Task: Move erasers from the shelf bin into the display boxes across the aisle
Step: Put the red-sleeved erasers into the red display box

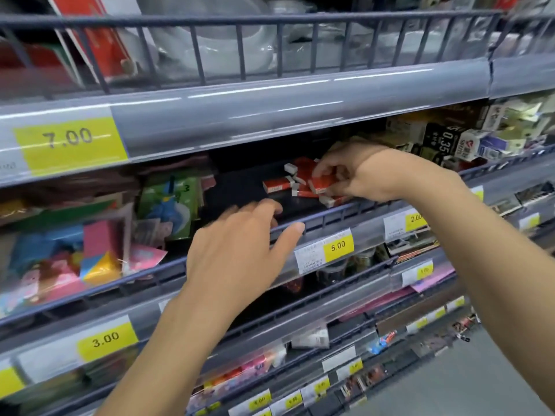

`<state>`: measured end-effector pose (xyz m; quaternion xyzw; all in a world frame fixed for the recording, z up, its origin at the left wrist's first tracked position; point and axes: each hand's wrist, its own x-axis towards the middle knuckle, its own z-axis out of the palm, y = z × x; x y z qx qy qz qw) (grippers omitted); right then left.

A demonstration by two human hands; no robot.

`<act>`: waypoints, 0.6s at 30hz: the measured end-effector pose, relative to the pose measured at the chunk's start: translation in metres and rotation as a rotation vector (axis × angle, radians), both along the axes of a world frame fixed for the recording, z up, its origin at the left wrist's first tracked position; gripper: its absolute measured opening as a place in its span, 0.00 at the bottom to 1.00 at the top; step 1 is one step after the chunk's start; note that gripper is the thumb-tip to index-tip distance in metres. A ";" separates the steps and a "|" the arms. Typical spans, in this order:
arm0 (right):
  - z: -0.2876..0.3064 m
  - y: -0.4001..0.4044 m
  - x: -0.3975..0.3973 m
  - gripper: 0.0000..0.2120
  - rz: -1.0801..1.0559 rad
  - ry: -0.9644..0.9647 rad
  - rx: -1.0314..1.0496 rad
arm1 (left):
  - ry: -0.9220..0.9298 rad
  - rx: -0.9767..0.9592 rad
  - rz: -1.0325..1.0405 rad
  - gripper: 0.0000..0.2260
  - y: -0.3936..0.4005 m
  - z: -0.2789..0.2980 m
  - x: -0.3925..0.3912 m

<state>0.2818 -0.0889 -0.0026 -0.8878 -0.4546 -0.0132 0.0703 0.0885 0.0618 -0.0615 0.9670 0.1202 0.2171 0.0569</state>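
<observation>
Red-sleeved white erasers [277, 186] lie in a loose pile in a dark shelf bin [240, 190] behind a grey wire rail [330, 216]. My right hand [351, 175] is inside the bin, and its fingers pinch a red eraser [321, 183] at the right of the pile. My left hand [240, 244] hovers over the rail in front of the bin, fingers spread and relaxed, holding nothing. The display boxes are out of view.
Grey shelves with yellow price tags [338, 246] run above and below. Colourful paper packs [75, 250] fill the bin to the left, small boxed goods [450, 142] sit to the right. The upper shelf edge [270, 112] overhangs the eraser bin. Grey floor [495, 370] shows at the lower right.
</observation>
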 end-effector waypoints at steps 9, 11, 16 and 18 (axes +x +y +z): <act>0.008 -0.004 -0.029 0.14 0.516 0.123 0.388 | -0.008 -0.596 -0.060 0.18 -0.005 0.030 0.046; 0.007 -0.004 -0.027 0.13 0.563 0.142 0.368 | -0.021 -0.645 -0.087 0.13 -0.006 0.031 0.052; 0.019 -0.019 0.006 0.16 0.321 0.084 0.220 | -0.010 -0.779 -0.099 0.04 -0.002 0.028 0.061; 0.022 -0.020 0.021 0.13 0.206 0.038 0.036 | -0.032 -0.838 -0.087 0.03 -0.001 0.024 0.063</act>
